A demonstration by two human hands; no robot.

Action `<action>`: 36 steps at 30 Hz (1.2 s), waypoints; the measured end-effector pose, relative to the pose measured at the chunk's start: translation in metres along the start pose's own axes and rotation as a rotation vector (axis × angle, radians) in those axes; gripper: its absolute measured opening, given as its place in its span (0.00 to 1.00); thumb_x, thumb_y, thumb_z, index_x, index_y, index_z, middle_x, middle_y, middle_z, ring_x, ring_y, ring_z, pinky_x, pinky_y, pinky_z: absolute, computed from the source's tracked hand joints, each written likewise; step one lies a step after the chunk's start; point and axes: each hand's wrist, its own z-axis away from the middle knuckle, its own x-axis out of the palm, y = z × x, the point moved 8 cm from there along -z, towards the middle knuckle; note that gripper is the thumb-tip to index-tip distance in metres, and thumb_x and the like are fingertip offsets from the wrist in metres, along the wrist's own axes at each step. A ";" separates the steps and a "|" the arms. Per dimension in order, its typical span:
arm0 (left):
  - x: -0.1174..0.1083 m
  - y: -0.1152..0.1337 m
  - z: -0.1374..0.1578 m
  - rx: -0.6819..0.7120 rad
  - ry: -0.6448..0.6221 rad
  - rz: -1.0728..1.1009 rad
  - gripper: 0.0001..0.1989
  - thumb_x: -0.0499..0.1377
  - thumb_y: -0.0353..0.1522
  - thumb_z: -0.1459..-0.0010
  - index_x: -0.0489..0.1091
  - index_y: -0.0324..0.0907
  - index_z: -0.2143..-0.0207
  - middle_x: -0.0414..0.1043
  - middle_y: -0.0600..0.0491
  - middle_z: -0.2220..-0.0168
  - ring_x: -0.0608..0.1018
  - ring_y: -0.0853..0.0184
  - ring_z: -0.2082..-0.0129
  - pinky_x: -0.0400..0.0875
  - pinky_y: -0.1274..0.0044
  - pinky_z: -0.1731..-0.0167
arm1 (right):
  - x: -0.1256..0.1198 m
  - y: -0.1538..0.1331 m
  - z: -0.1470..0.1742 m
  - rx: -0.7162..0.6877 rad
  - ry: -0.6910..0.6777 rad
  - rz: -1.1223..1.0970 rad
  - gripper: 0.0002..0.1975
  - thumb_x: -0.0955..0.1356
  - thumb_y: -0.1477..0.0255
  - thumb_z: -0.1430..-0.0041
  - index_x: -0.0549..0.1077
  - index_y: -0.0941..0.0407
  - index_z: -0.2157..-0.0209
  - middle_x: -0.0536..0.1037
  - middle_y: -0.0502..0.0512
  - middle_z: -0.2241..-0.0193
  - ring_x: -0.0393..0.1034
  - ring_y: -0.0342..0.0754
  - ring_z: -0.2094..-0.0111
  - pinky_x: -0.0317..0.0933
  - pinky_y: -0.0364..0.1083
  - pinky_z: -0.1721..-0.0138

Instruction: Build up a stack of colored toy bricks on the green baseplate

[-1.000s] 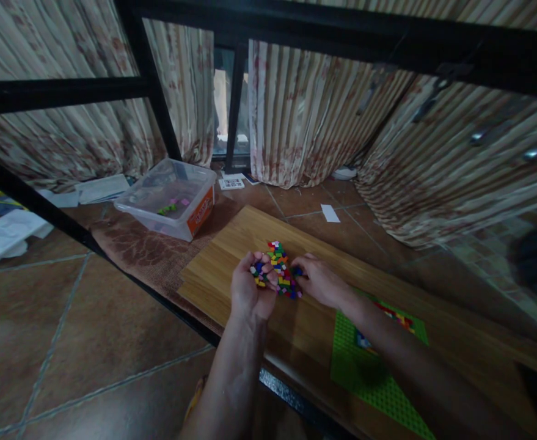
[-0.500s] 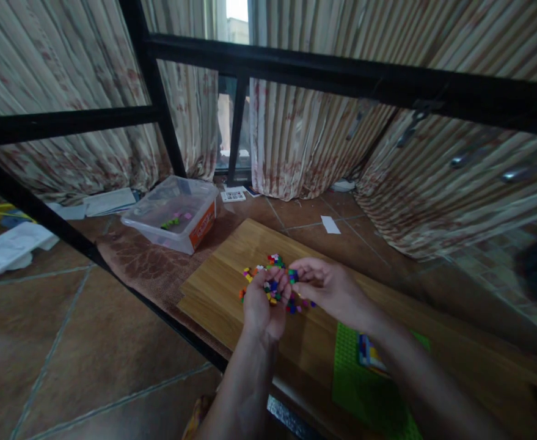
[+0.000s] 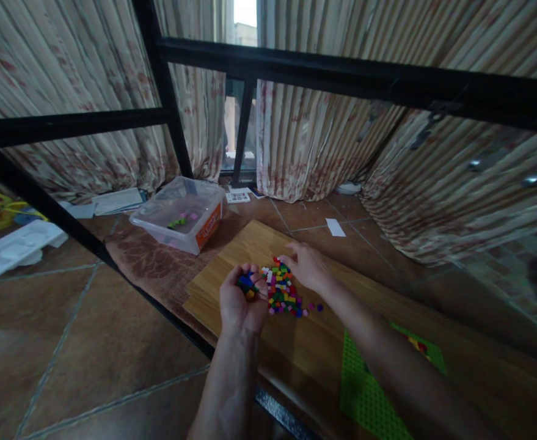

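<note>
My left hand (image 3: 243,305) is cupped palm up, fingers curled around several small toy bricks (image 3: 247,282), blue ones and a yellow one among them. Beside it on the wooden board lies a loose pile of small coloured bricks (image 3: 283,293). At the far edge of that pile is my right hand (image 3: 307,266), palm down, with thumb and fingers bent and apart near a red brick (image 3: 276,260). I see nothing held in it. Partly under my right forearm lies a green studded baseplate (image 3: 373,397), with red and yellow bricks (image 3: 418,347) on it.
A clear plastic box (image 3: 176,214) holding a few green and pink pieces stands on a brown mat (image 3: 153,263) at left. Black metal bars (image 3: 318,66) cross in front of the curtains. White packaging (image 3: 18,250) and a paper slip (image 3: 335,227) lie on the floor.
My left hand has moved left, off the pile, its fingers curling more over the bricks. My right hand has left the left palm and moved to the pile's far edge.
</note>
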 end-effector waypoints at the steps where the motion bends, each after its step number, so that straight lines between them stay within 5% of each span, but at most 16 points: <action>1: 0.000 0.003 0.000 0.006 -0.002 0.004 0.12 0.49 0.27 0.39 0.64 0.37 0.75 0.63 0.54 0.78 0.64 0.77 0.83 0.61 0.87 0.85 | 0.008 -0.004 -0.006 -0.002 -0.013 0.015 0.19 0.67 0.64 0.40 0.72 0.60 0.51 0.78 0.64 0.56 0.72 0.53 0.53 0.62 0.48 0.50; 8: 0.000 0.005 -0.001 -0.002 0.008 -0.006 0.11 0.50 0.26 0.40 0.65 0.36 0.75 0.63 0.53 0.77 0.64 0.77 0.82 0.61 0.87 0.84 | 0.038 -0.010 -0.023 0.019 -0.099 0.106 0.08 0.69 0.71 0.45 0.78 0.57 0.63 0.79 0.62 0.62 0.73 0.53 0.56 0.61 0.47 0.53; 16: -0.001 0.000 -0.002 -0.023 0.007 -0.042 0.12 0.50 0.27 0.41 0.65 0.36 0.76 0.64 0.53 0.77 0.64 0.77 0.82 0.61 0.86 0.84 | 0.030 -0.003 -0.008 -0.008 -0.122 0.070 0.09 0.67 0.79 0.49 0.80 0.57 0.69 0.81 0.60 0.66 0.74 0.51 0.60 0.62 0.45 0.56; 27: -0.010 -0.013 -0.002 -0.008 0.129 -0.186 0.10 0.52 0.25 0.42 0.69 0.35 0.74 0.69 0.52 0.77 0.71 0.75 0.81 0.68 0.84 0.81 | 0.013 0.030 0.017 0.069 -0.112 -0.287 0.08 0.68 0.71 0.48 0.79 0.57 0.69 0.80 0.52 0.74 0.73 0.45 0.72 0.65 0.43 0.70; 33: -0.009 -0.032 -0.003 -0.038 0.111 -0.196 0.10 0.52 0.26 0.42 0.71 0.34 0.72 0.72 0.49 0.74 0.75 0.71 0.77 0.73 0.80 0.74 | -0.024 -0.021 0.044 -0.008 -0.191 -0.716 0.10 0.70 0.68 0.49 0.79 0.56 0.65 0.81 0.52 0.70 0.74 0.45 0.70 0.67 0.42 0.69; 36: -0.001 -0.038 -0.001 -0.065 0.019 -0.141 0.10 0.52 0.28 0.41 0.71 0.34 0.72 0.72 0.50 0.75 0.75 0.71 0.77 0.72 0.80 0.74 | -0.038 -0.053 0.058 -0.094 -0.184 -0.670 0.07 0.71 0.70 0.51 0.79 0.54 0.68 0.80 0.52 0.66 0.74 0.45 0.67 0.67 0.43 0.66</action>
